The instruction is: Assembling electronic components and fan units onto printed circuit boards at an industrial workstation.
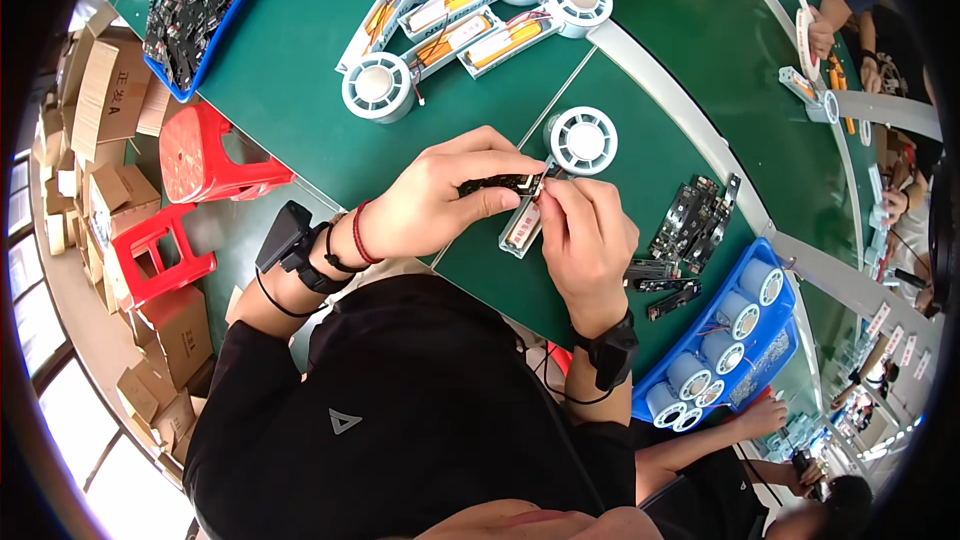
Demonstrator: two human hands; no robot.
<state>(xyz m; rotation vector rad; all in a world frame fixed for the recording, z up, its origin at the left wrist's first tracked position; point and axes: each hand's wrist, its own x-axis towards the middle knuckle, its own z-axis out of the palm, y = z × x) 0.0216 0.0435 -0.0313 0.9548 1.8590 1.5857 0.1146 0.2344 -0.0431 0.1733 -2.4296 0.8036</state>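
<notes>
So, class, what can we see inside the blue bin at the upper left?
A jumbled heap of black circuit boards lies in the blue bin. The heap covers the bin's floor, so whatever lies beneath the top layer cannot be seen.

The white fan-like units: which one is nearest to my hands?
The lone unit with its handle between the left hand and right hand; all others lie farther away.

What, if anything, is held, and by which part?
The left hand holds a black circuit board by its long edges; the right hand is at its right end, grip unclear.
</notes>
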